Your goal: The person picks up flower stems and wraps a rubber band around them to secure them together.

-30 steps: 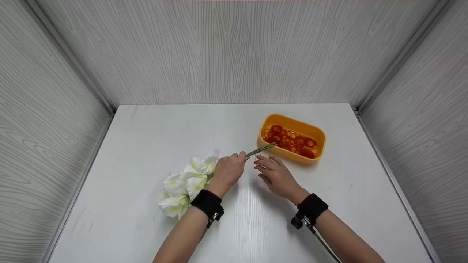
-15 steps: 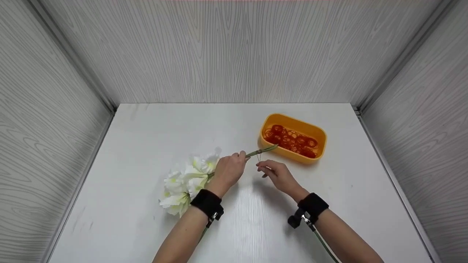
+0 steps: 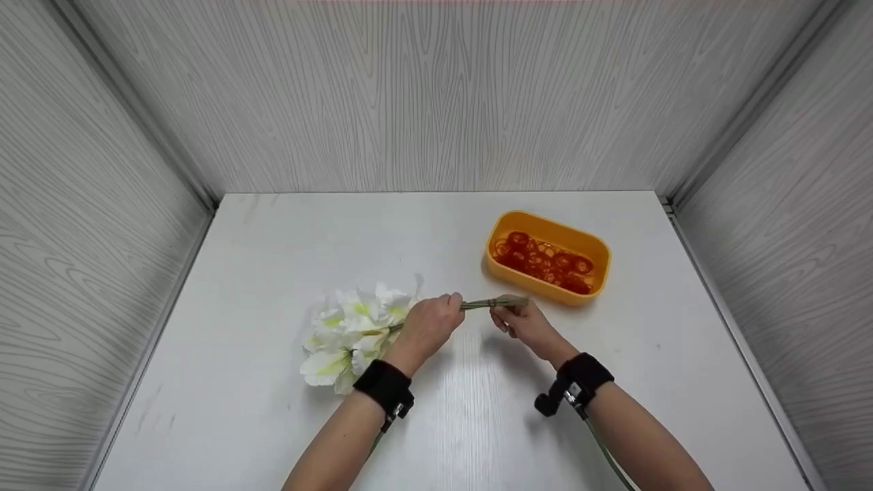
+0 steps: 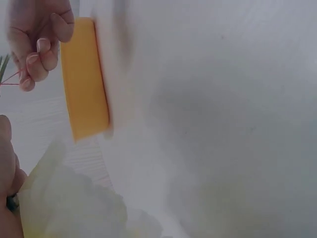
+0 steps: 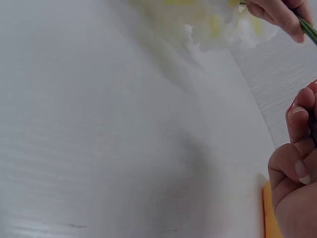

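Note:
My left hand (image 3: 431,324) grips a bunch of white flowers (image 3: 351,331) by its green stems (image 3: 479,303). The blossoms hang to the left, beside the wrist, while the stem ends point right. At those ends, my right hand (image 3: 528,329) pinches a thin red rubber band (image 4: 10,84). In the left wrist view, the band runs taut from the stems to the right fingertips (image 4: 27,84). The right wrist view catches only a bit of the band at the finger, with the stems (image 5: 308,30) coming out of the left hand above.
Behind the right hand stands an orange tub (image 3: 545,289) with many loose red rubber bands (image 3: 539,264) in it. Both lie on a white table (image 3: 354,239) enclosed by pale wood-grain walls (image 3: 436,102) at the back and sides.
My right hand first drew the rubber band down from the stems, then moved right and up to the stem ends. The stems swung from slanting upward to nearly level, away from the tub's rim.

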`<state>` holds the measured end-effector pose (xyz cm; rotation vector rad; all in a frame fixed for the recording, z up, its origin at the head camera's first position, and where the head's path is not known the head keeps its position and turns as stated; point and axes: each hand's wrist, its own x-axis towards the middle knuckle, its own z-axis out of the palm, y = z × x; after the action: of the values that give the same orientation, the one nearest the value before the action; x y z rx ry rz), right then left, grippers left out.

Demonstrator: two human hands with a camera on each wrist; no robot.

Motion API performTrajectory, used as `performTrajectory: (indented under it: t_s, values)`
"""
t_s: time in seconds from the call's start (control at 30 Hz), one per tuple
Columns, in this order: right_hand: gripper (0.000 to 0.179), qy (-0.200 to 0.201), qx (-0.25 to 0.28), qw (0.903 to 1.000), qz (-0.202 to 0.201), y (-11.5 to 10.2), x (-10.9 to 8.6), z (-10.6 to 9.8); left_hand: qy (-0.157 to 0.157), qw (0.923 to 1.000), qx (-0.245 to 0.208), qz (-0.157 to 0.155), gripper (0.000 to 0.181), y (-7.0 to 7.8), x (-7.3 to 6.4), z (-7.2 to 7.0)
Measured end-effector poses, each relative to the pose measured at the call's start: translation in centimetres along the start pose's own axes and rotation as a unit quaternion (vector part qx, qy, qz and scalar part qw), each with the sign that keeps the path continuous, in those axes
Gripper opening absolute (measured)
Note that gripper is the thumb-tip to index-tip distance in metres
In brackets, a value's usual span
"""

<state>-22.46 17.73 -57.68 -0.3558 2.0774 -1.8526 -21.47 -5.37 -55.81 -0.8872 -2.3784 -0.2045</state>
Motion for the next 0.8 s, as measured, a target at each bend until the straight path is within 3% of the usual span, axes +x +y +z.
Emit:
performTrajectory:
  t_s: [0.2,0.43,0.6,0.8]
  values:
    - [0.022,-0.022,0.008,0.9993,0.028,-0.3,0.2,-0.8,-0.006,0.9975,-0.009,0.070,0.025,-0.5,-0.5,-0.4]
    - [0.031,-0.093,-0.012,0.9951,0.031,-1.5,0.1,-2.6,0.003,0.9885,-0.028,0.149,0.023,-1.3,-0.8,-0.7]
    - [0.035,-0.126,-0.041,0.9904,0.041,-1.9,0.1,-3.4,-0.019,0.9861,-0.028,0.163,0.019,-1.5,-1.2,-0.6]
    - [0.037,-0.130,-0.106,0.9842,0.055,-2.9,-0.2,-3.7,-0.071,0.9849,0.031,0.155,0.015,-1.3,-1.4,-0.4]
